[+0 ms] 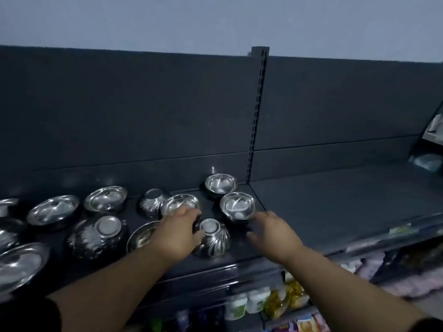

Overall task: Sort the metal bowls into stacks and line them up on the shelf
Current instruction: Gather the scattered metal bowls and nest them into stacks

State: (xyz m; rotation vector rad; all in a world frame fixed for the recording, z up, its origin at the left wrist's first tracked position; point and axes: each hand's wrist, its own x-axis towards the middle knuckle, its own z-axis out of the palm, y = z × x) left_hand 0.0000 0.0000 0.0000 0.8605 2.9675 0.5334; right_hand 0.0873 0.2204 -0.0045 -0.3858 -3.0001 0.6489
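Several shiny metal bowls lie scattered on the dark shelf [335, 212], some upright, some upside down. My left hand [178, 232] reaches over an upright bowl [177, 202] and grips the side of a small fluted bowl [214, 238] that stands upside down near the shelf's front edge. My right hand [272, 232] hovers with relaxed fingers just right of that bowl and below an upright bowl [237, 206]. Another upright bowl [221, 184] sits at the back. A larger upside-down fluted bowl [99, 234] is further left.
More bowls crowd the left part of the shelf, such as a wide one [52, 208] and one at the left edge [19, 264]. A slotted upright post [257, 116] divides the back panel. Packaged goods [263, 300] fill the lower shelf.
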